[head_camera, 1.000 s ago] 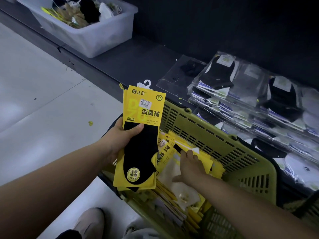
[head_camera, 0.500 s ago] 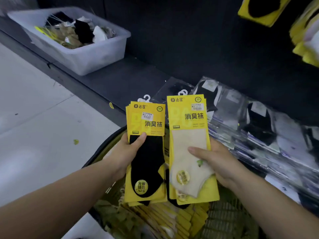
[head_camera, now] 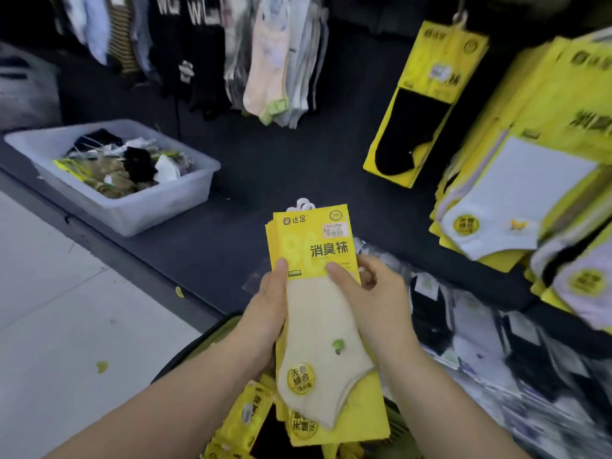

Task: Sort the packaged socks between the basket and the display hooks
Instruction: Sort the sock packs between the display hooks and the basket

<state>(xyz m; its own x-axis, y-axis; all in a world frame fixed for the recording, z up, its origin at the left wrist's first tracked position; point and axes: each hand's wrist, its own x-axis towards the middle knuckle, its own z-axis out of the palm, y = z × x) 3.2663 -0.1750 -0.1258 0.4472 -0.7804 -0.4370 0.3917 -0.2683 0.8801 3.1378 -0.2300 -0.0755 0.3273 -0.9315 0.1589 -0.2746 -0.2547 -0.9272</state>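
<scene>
Both hands hold one stack of yellow sock packs (head_camera: 314,313) upright in front of me, a cream sock pack on top. My left hand (head_camera: 265,313) grips the stack's left edge, thumb on the front. My right hand (head_camera: 367,303) grips the right edge, thumb across the card. Under my wrists lies the yellow-green basket (head_camera: 205,336), only its rim and a few yellow packs (head_camera: 245,422) showing. A black sock pack (head_camera: 417,111) hangs from a display hook (head_camera: 460,16) at upper right. Beside it hang white sock packs (head_camera: 516,193) in thick bunches.
A translucent plastic bin (head_camera: 132,207) of loose socks stands on the dark shelf at left. Unpackaged socks (head_camera: 265,67) hang along the top. Clear-bagged socks (head_camera: 463,329) lie on the shelf at right. Pale floor tiles (head_camera: 66,326) fill the lower left.
The cream pack from my right hand has been laid onto the black-sock stack, so both hands hold one stack. My view has tilted up, bringing the hanging displays into sight.
</scene>
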